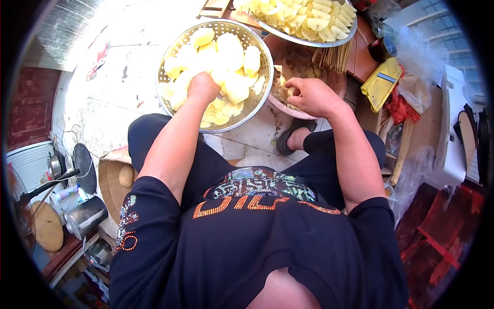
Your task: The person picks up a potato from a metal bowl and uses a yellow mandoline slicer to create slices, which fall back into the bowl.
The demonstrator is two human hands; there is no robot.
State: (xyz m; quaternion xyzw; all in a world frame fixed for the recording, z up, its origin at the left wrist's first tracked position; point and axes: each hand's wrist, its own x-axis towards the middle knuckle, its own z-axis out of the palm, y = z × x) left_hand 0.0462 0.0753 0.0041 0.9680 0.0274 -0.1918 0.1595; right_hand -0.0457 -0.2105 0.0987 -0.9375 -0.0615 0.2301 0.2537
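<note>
My left hand reaches down into a perforated metal colander of peeled potatoes. Its fingers are hidden from the camera, pointing down among the potatoes. Thin potato slices lie at the near side of the colander. Over a pink basin, my right hand is curled, thumb and fingers drawn together; what they hold, if anything, I cannot make out. Brownish scraps show inside the basin beside the fingertips.
A metal tray heaped with cut potato pieces stands beyond the basin, with a bundle of thin wooden sticks beneath its rim. To its right are a yellow slicer and a dark can. An open cardboard box sits left of my knee.
</note>
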